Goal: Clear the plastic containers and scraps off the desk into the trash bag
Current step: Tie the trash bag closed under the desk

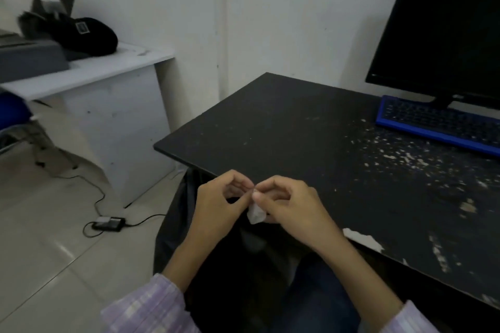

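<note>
My left hand (219, 204) and my right hand (290, 207) meet over the near left edge of the black desk (297, 127). A small crumpled white scrap (255, 215) hangs between them, pinched by my right thumb and fingers, with my left fingertips touching its top. Directly below the hands the black trash bag (176, 238) hangs open beside the desk, over my lap. No plastic container is visible on the desk. The desk top carries many pale chips and flecks toward the right.
A black monitor (443, 32) and a blue-framed keyboard (433, 121) stand at the desk's far right. A white side table (89, 73) with a black bag (86, 35) is at left. A power adapter (108, 223) with cable lies on the tiled floor.
</note>
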### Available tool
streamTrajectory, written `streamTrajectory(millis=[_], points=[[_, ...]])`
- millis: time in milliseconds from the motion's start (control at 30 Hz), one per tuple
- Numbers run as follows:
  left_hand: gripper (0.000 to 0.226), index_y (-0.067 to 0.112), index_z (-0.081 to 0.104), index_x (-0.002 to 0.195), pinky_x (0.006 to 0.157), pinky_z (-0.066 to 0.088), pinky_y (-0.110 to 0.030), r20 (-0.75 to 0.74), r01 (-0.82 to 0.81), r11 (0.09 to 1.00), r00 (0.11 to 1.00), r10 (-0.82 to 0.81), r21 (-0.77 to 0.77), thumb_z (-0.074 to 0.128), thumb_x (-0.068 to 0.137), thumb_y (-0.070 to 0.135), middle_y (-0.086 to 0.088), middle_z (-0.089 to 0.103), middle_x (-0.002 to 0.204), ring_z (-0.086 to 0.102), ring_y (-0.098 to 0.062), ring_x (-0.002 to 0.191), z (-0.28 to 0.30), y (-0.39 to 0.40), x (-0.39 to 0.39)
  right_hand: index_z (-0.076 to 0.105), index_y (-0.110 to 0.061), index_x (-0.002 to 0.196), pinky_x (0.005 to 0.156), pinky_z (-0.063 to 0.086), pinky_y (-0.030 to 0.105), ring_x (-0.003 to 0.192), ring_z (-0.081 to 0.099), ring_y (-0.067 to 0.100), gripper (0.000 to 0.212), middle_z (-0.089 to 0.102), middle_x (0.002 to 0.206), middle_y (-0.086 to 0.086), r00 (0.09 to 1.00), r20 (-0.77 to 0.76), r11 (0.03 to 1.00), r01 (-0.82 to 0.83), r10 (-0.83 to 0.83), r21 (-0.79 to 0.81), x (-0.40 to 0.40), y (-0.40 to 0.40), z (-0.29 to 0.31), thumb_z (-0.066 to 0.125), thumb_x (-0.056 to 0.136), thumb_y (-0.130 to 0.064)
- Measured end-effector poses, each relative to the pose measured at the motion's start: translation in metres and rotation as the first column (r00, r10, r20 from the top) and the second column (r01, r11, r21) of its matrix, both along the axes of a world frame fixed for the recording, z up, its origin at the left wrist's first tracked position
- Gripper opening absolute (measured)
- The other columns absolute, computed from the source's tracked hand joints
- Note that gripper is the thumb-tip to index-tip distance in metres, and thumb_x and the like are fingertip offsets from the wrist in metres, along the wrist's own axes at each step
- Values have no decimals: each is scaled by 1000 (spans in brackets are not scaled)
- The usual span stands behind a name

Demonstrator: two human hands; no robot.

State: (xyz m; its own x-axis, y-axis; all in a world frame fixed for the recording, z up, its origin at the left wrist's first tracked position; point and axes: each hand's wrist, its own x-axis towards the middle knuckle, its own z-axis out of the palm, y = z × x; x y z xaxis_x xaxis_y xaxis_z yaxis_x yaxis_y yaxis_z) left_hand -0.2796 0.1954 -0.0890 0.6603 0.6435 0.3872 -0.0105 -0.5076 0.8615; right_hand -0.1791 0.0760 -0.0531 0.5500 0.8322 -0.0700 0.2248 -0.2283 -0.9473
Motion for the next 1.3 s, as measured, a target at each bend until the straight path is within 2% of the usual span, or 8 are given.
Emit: streamTrajectory(millis=[333, 467, 600, 734, 867, 1000, 1134, 1300], points=[[9, 21, 68, 88, 70, 47, -21, -207, -131, 983, 973, 102, -130, 63, 87, 13, 6, 68, 81, 64, -3, 76, -72, 40, -43, 70, -10, 91, 54, 50, 14, 67, 64, 2, 15, 69, 80, 4, 994, -75, 987, -87, 78, -132, -21, 51, -73, 72, 82, -21], [44, 13, 53, 118, 80, 42, -27, -505, -400, 906, 759, 411, 137, 66, 82, 34, -4, 51, 116, 51, -20, 110, -117, 53, -42, 67, -22, 82, 58, 50, 17, 76, 64, 6, 7, 67, 83, -1, 995, -89, 964, -55, 32, -261, -12, 64, -105, 71, 83, -27], [62, 6, 45, 123, 85, 45, -38, -730, -418, 899, 573, 372, 131, 69, 77, 39, -13, 50, 122, 49, -31, 116, -146, 67, -50, 67, -19, 82, 54, 47, 12, 83, 63, 7, 6, 67, 93, 1, 981, -193, 944, -47, -18, -327, -6, 76, -124, 67, 87, -23], [13, 1, 52, 80, 61, 45, -33, -703, -438, 899, 638, 315, 5, 56, 83, 13, -12, 58, 74, 62, -32, 76, -158, 79, -61, 70, -20, 91, 81, 55, 28, 95, 64, 13, 11, 69, 100, 0, 992, -118, 903, -13, -42, -430, -5, 92, -145, 66, 85, -28], [8, -1, 50, 81, 55, 37, -28, -618, -482, 869, 718, 322, -107, 48, 88, 1, -4, 50, 64, 48, -16, 57, -161, 79, -72, 66, -18, 99, 81, 55, 30, 88, 63, 16, 14, 65, 100, 3, 994, -99, 859, -12, -44, -511, -7, 112, -154, 62, 86, -22], [9, 0, 49, 86, 61, 37, -29, -546, -491, 855, 768, 336, -165, 45, 93, 3, -6, 52, 68, 51, -22, 64, -156, 76, -79, 66, -9, 105, 81, 58, 30, 72, 65, 12, 19, 65, 86, 3, 987, -125, 889, 32, -100, -456, -17, 130, -160, 60, 89, -15], [15, -1, 55, 100, 72, 44, -34, -504, -496, 839, 796, 336, -225, 44, 95, 8, -16, 62, 89, 58, -28, 82, -150, 77, -87, 62, -12, 120, 94, 43, 26, 113, 57, 20, 29, 63, 120, 5, 994, -87, 903, -90, 59, -421, -26, 137, -163, 47, 97, -19], [17, -1, 56, 99, 71, 44, -34, -477, -487, 825, 819, 319, -285, 45, 97, 11, -13, 61, 89, 57, -26, 83, -143, 75, -89, 57, -16, 124, 100, 42, 30, 120, 52, 23, 31, 55, 131, 7, 999, -28, 867, -48, 40, -497, -23, 132, -200, 50, 94, -16]])
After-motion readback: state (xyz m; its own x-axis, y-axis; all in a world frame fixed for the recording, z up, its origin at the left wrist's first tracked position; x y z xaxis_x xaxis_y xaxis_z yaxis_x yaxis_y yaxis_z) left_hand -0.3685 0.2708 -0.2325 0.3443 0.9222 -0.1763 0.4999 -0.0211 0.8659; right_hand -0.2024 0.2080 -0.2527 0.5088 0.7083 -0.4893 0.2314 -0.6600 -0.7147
